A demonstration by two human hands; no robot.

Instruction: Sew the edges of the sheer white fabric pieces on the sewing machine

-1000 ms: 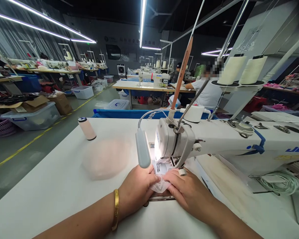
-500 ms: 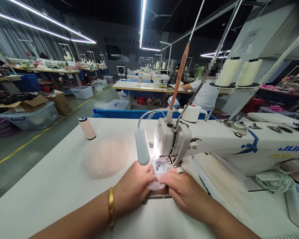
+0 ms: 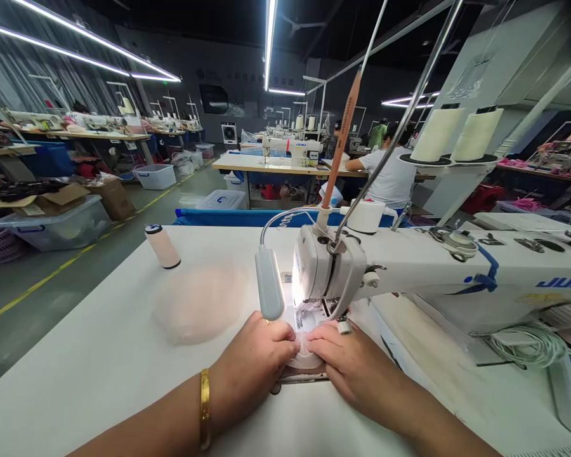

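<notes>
Two-handed hold on sheer cloth (image 3: 305,360): L hand (image 3: 251,363) & R hand (image 3: 356,365) gripping it from either side, nearly meeting. Cloth just in front of presser foot (image 3: 300,318), sewing mach. (image 3: 333,266). Step prob. guiding cloth in; next likely calls for flat, even feed, hands clear of foot.

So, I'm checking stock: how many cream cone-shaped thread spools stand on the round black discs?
2, at upper right: left cream thread cone, right cream thread cone, side by side.

Head cam, forward and down; tabletop (image 3: 76,381) near, lower frame; sewing machine (image 3: 409,257) close, right; back wall (image 3: 254,115) far, upper centre.
</notes>
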